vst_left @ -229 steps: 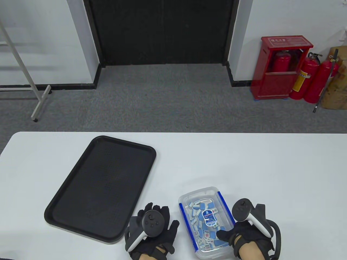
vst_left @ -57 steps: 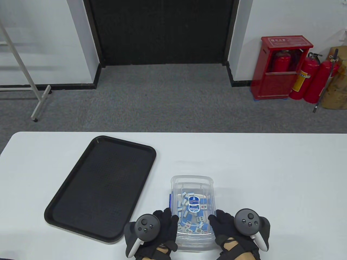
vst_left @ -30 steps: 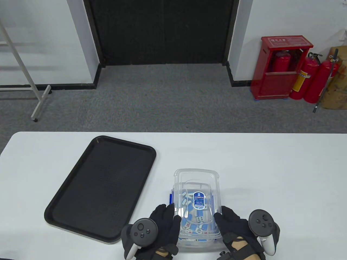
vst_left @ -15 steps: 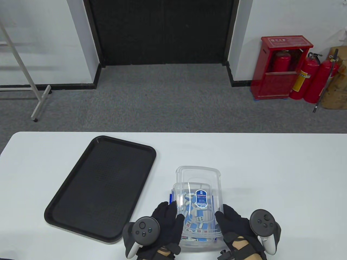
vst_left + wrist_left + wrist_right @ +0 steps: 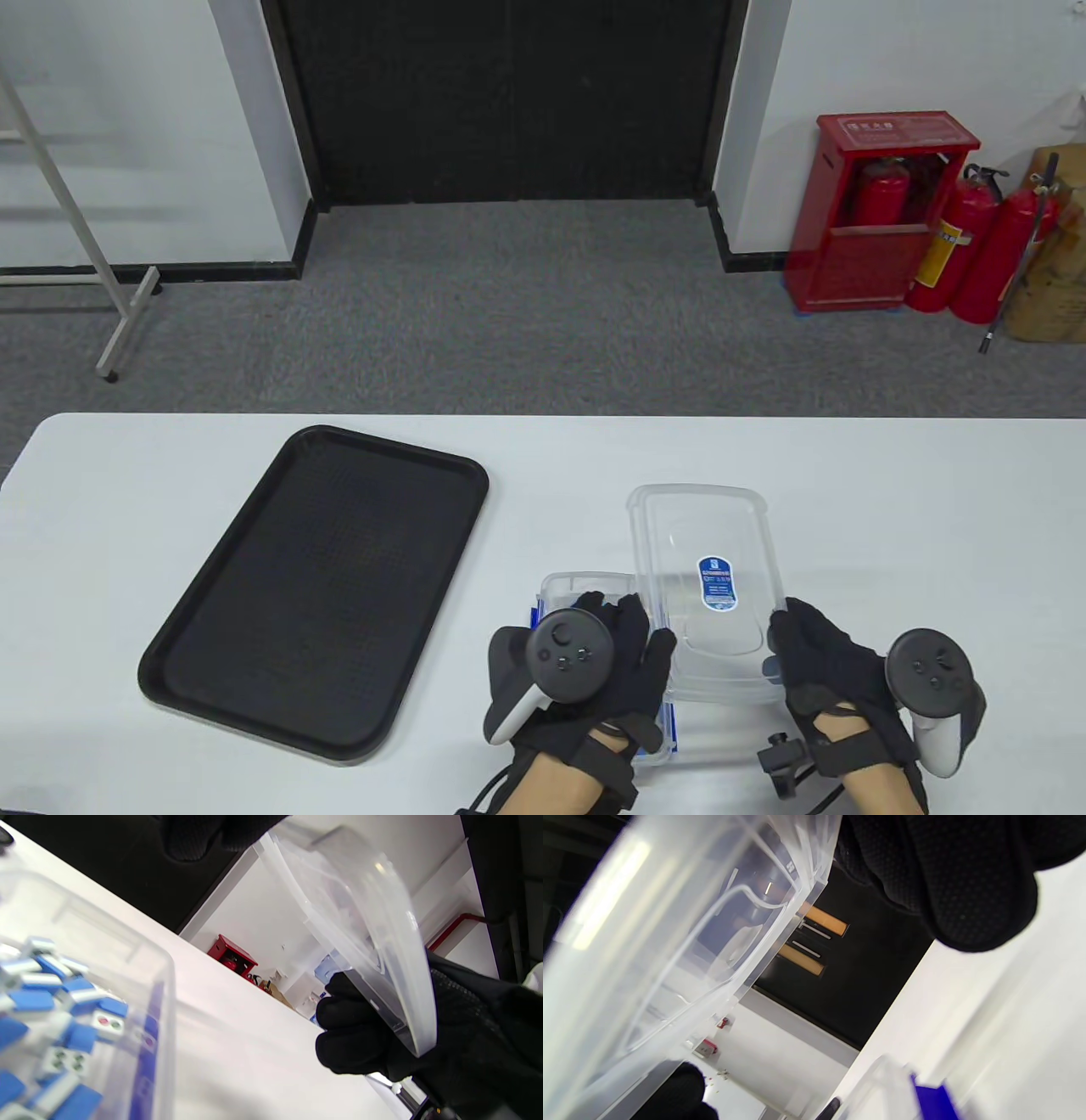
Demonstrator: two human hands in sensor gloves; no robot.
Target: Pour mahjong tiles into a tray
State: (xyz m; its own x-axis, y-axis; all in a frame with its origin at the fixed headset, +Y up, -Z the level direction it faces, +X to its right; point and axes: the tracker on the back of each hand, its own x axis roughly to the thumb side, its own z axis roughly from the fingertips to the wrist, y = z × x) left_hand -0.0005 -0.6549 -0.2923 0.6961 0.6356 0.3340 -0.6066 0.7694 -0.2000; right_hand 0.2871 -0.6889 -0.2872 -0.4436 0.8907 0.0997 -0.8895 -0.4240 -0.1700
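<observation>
Lid: the clear plastic lid (image 5: 702, 590), with a blue sticker on it, is off the box, held in the air over the surface (image 5: 891, 526) to the right of the box, tilted.
Left hand: the left hand (image 5: 594, 671) grips the lid's left edge, fingers curled on it; the hand hangs over the box and hides much of it in the table view.
Right hand: the right hand (image 5: 836, 671) grips the lid's right edge, thumb and fingers closed on the rim.
Box: the clear storage box (image 5: 585, 586) with blue side clips stands open on the surface, near its front edge, below the left hand.
Mahjong tiles: the blue-backed mahjong tiles (image 5: 51, 1018) lie in a loose heap inside the box, some face up with dots showing.
Tray: the black tray (image 5: 318, 586) lies flat on the surface, to the left of the box and apart from it, set at a slant.
</observation>
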